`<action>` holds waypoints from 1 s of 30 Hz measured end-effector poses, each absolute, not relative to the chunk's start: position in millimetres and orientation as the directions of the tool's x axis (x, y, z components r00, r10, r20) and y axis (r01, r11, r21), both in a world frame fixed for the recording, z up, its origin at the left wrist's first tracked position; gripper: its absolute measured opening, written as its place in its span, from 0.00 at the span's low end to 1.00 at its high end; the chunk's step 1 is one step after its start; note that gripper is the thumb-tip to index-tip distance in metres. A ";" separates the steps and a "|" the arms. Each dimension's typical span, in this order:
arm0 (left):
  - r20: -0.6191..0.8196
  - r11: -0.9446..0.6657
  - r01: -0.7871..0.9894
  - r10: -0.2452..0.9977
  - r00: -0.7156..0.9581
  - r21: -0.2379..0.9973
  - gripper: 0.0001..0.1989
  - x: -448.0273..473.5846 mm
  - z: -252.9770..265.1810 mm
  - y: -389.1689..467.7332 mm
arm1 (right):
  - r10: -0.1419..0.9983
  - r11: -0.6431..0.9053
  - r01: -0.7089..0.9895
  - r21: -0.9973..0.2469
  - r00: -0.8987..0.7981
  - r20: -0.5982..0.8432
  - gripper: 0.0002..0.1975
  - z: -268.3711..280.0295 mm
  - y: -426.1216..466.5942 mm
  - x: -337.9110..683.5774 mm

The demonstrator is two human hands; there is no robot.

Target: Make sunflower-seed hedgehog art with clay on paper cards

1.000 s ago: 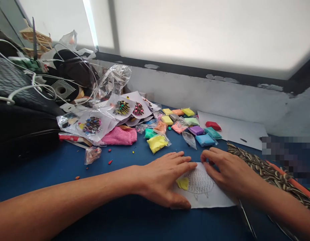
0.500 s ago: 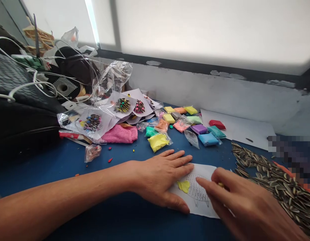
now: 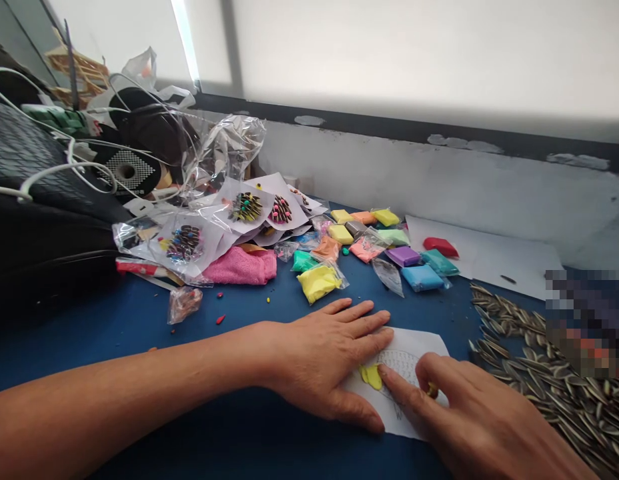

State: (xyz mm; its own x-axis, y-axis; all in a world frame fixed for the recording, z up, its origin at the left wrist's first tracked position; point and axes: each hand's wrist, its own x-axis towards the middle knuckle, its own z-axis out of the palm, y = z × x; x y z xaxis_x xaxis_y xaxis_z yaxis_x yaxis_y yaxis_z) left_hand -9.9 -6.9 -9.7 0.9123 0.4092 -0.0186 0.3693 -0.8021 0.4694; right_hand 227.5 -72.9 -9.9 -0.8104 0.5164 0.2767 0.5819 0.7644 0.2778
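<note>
My left hand (image 3: 334,353) lies flat with its fingers spread, holding down the left side of a white sheet of paper (image 3: 432,341). A pencil drawing (image 3: 402,365) on the sheet shows a rounded body filled with small marks, with legs below. Flattened yellow modelling clay (image 3: 372,377) sticks to the drawing's left end. The index fingertip of my right hand (image 3: 469,407) presses on that clay's right edge. Its other fingers are curled around a small yellow lump (image 3: 432,391), apparently the same clay, mostly hidden.
Sunflower seeds (image 3: 554,393) are heaped on the right. Behind my hands lie several coloured clay packets (image 3: 319,283) and a pink cloth (image 3: 242,265). Seed-and-clay pictures (image 3: 247,207) are piled at back left, near a black bag (image 3: 44,260) and white cables (image 3: 64,170).
My right hand has moved left and its index finger now touches the yellow clay. A second rounded yellow piece shows there. My left hand stays flat on the paper.
</note>
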 end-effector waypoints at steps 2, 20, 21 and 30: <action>-0.011 -0.804 0.366 0.409 0.912 0.469 0.45 -9.8 -9.2 -6.9 | 0.516 0.757 0.579 0.302 -0.814 0.267 0.17 -8.3 -71.7 227.7; -0.012 -0.800 0.370 0.414 0.910 0.473 0.45 -9.0 -9.2 -6.3 | 0.516 0.781 0.588 0.211 -0.797 0.313 0.20 -16.6 -72.5 238.7; -0.013 -0.800 0.370 0.413 0.911 0.473 0.44 -9.0 -9.2 -6.3 | 0.522 0.784 0.587 0.201 -0.799 0.300 0.20 -16.7 -73.1 237.3; -0.009 -0.799 0.373 0.418 0.908 0.471 0.45 -9.0 -10.2 -6.8 | 0.508 0.780 0.581 0.231 -0.804 0.309 0.19 -14.7 -72.2 229.6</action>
